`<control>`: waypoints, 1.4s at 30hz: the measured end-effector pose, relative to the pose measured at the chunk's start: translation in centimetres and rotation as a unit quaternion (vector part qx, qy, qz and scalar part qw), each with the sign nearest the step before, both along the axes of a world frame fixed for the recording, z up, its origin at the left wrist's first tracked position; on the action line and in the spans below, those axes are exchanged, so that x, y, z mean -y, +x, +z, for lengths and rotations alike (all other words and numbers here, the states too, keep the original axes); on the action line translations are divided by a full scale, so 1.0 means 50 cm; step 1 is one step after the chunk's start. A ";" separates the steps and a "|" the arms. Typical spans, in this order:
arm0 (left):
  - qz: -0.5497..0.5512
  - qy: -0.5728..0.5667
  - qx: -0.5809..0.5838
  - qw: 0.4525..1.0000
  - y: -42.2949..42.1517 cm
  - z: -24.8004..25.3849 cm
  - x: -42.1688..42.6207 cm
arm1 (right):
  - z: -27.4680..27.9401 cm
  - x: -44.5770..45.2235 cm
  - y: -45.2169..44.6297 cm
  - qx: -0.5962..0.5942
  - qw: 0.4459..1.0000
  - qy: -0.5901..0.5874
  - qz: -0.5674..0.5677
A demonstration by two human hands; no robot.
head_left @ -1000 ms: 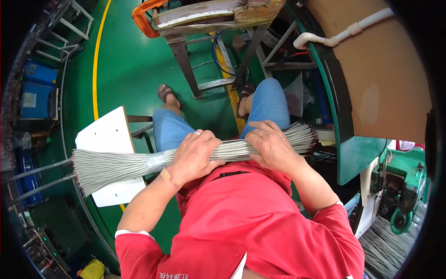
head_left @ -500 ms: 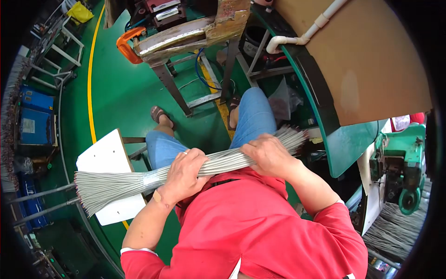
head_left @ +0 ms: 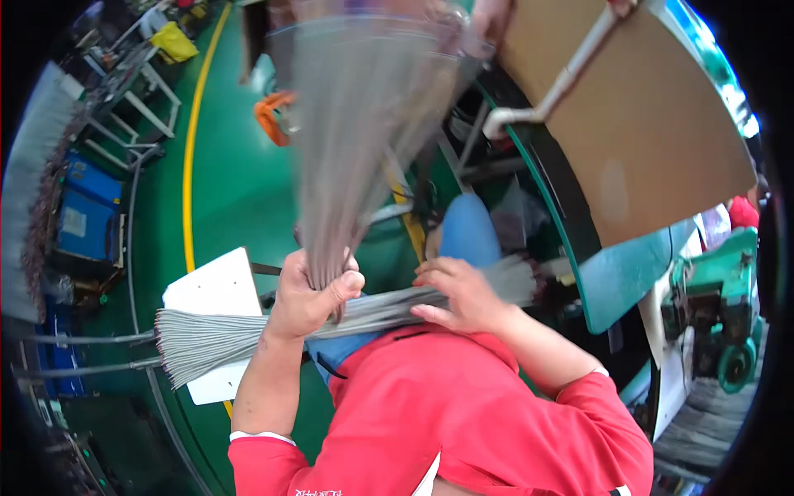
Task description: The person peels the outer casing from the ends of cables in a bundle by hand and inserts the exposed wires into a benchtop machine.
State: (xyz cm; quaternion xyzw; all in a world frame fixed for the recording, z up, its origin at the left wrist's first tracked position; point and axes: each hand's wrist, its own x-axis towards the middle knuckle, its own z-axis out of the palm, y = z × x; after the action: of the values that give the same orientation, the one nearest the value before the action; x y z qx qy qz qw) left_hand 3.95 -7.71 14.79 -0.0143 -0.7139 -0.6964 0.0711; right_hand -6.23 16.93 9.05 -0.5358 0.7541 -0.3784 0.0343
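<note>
My left hand (head_left: 314,293) is closed around the lower end of a bundle of grey cables (head_left: 343,165). This bundle stands up in front of me, fanned out and blurred toward its top. A second bundle of grey cables (head_left: 213,343) lies crosswise over my lap, passing behind my left wrist, its left end spread over a white board. My right hand (head_left: 459,293) is at the right part of the lap bundle, fingers and thumb apart; whether it touches the cables is hard to tell.
The white board (head_left: 217,289) is at my left. An orange clamp (head_left: 273,117) shows behind the raised cables. To the right are a green-edged table (head_left: 624,277) with a brown panel (head_left: 645,132) and a green machine (head_left: 718,289). What looks like another person's hand (head_left: 494,21) is at the top.
Both hands were on the lap bundle. Now my left hand holds an upright cable bundle in front of me, and my right hand's fingers have spread. The view has shifted slightly.
</note>
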 end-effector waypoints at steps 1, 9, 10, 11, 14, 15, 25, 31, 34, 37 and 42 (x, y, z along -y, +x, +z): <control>0.021 0.076 -0.025 0.997 0.003 0.006 0.016 | -0.069 0.001 -0.012 0.024 0.998 0.052 0.001; 0.089 0.214 -0.063 0.971 0.006 0.041 0.066 | -0.088 -0.007 0.005 0.073 0.932 0.352 0.040; 0.086 0.207 -0.052 0.973 0.003 0.042 0.064 | -0.095 -0.012 0.004 0.077 0.935 0.344 0.043; 0.086 0.206 -0.057 0.973 0.000 0.045 0.063 | -0.106 -0.013 -0.002 0.073 0.936 0.342 0.043; 0.067 0.203 -0.020 0.977 -0.019 0.053 0.056 | -0.146 -0.014 -0.020 0.113 0.953 0.281 0.025; 0.062 0.200 -0.018 0.978 -0.030 0.054 0.055 | -0.137 -0.003 -0.033 0.116 0.954 0.277 0.021; 0.078 0.145 0.085 0.983 -0.130 0.037 0.032 | 0.214 0.240 -0.198 0.193 0.964 -0.173 -0.056; 0.117 0.163 0.084 0.976 -0.128 -0.001 0.052 | 0.190 0.285 -0.216 0.438 0.866 -0.241 -0.011; 0.220 0.287 0.019 0.932 -0.122 0.004 0.068 | 0.180 0.272 -0.234 0.490 0.827 -0.271 -0.034; 0.085 0.393 -0.064 0.914 -0.073 -0.027 0.147 | 0.159 0.235 -0.269 0.495 0.822 -0.272 -0.071; 0.003 0.334 -0.070 0.940 -0.068 0.012 0.175 | 0.155 0.221 -0.263 0.503 0.809 -0.295 -0.075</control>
State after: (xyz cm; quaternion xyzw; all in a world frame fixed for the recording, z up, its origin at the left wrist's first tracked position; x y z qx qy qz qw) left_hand 0.56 -16.45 15.37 -0.0364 -0.4335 -0.8919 0.1238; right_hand -19.36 5.89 16.81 -0.1961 0.5216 -0.8004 0.2210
